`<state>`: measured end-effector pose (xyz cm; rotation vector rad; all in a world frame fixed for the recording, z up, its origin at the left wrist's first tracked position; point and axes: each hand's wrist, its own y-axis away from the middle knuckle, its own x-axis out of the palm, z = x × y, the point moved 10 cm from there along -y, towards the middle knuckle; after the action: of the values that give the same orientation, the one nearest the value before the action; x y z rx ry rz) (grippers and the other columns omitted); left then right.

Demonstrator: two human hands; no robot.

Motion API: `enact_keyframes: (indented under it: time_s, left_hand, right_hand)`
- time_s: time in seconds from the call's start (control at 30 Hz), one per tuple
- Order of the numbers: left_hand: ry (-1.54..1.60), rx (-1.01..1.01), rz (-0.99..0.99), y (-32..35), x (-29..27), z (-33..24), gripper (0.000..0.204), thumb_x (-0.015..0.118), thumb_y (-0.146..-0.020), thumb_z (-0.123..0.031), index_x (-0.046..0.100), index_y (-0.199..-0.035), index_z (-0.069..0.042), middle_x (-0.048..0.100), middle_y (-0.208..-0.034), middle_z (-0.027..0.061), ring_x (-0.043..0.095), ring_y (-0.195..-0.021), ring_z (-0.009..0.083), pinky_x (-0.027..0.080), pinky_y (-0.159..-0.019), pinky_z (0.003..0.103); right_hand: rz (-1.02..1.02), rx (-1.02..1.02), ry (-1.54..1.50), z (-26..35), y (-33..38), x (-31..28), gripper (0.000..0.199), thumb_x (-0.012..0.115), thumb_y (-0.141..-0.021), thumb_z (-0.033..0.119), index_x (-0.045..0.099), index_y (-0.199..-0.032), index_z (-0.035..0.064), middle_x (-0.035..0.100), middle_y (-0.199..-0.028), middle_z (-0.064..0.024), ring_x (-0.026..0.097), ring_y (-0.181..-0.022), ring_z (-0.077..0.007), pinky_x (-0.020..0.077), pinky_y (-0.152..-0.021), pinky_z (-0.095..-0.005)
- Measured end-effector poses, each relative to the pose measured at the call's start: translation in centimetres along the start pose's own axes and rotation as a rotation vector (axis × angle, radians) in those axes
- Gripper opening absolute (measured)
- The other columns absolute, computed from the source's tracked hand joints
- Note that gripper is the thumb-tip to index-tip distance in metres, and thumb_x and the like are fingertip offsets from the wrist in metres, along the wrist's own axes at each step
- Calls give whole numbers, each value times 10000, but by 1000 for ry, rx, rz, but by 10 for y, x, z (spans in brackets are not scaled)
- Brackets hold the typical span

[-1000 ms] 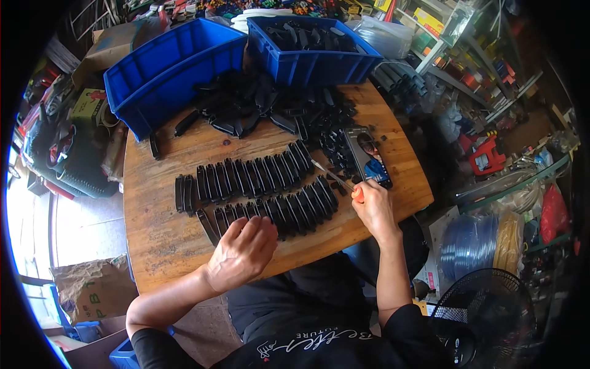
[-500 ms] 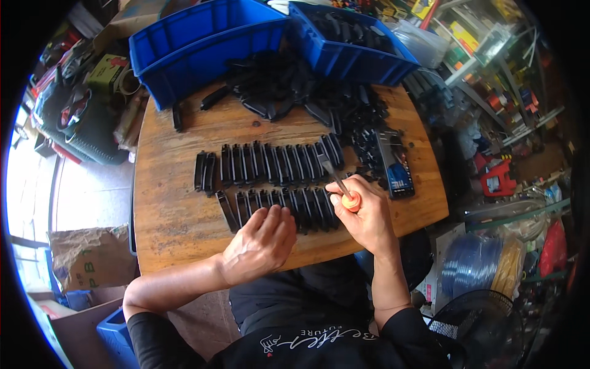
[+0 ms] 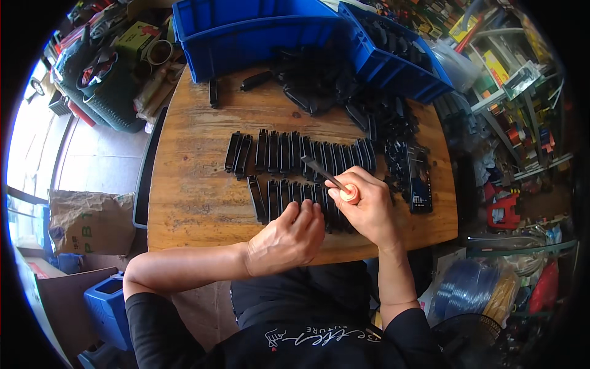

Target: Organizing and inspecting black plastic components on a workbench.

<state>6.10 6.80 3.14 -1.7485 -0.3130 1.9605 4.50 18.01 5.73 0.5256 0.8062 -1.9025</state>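
My right hand [image 3: 365, 209] is wrapped around a flat-blade screwdriver [image 3: 326, 173] with an orange handle. Its blade points up and to the left, its tip over the far row of narrow black plastic parts [image 3: 279, 152]. In front of that lies a second, nearer row of similar parts [image 3: 276, 198]. Over this near row my left hand [image 3: 286, 240] is bent downward, fingers close together and tips among the parts. Whatever those fingertips grip is hidden. At the near row's left end, a part [image 3: 256, 198] leans at a slant.
A loose heap of black parts [image 3: 313, 80] lies at the back, before two blue bins [image 3: 264, 46]; the right bin [image 3: 399, 71] holds more. A phone-like dark device [image 3: 420, 178] lies right, beside small black pieces [image 3: 396, 163]. The wooden table [image 3: 190, 184] has a near edge close to my body.
The view has shifted, so the table appears further right. The screwdriver's tip has moved left along the far row, away from its right end. My left hand stays over the near row.
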Motion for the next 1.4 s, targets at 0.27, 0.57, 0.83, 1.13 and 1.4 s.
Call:
enact_keyframes:
  time_s: [0.27,0.57,0.83,1.13,1.4]
  left_hand:
    - [25,5,3,0,-1,2,256,576,-715,-201,657,-871,-14,567,-888,100,578,-914,263,488,-829,397]
    - [41,23,-27,-2,-5,2,307,573,-714,-180,660,-916,35,607,-978,152,574,-1016,300,471,-864,400]
    - [-27,25,-69,1,-2,-2,383,550,-733,-218,649,-933,94,641,-991,235,631,-930,328,497,-794,379]
    - [-56,64,-29,3,2,-5,400,552,-732,-196,649,-962,117,645,-995,254,633,-928,344,500,-782,383]
    - [-26,44,-11,-1,-2,-2,359,552,-712,-208,637,-885,95,610,-939,230,609,-903,316,495,-814,369]
  right_hand:
    - [174,-167,-68,30,-1,20,210,691,-744,-38,681,-946,17,659,-872,-94,648,-761,-228,521,-665,-307]
    - [145,-108,28,23,-4,5,167,675,-737,-27,668,-897,20,675,-833,-109,659,-755,-252,521,-653,-328]
    - [17,-178,148,13,-8,10,158,696,-705,-41,660,-847,18,651,-767,-103,623,-705,-271,487,-611,-342]
    - [4,-190,252,7,-5,19,124,691,-725,12,638,-830,51,656,-752,-83,631,-714,-266,505,-616,-356]
    - [-54,-301,383,25,4,23,122,666,-696,12,554,-680,60,571,-694,-63,577,-704,-237,488,-622,-348]
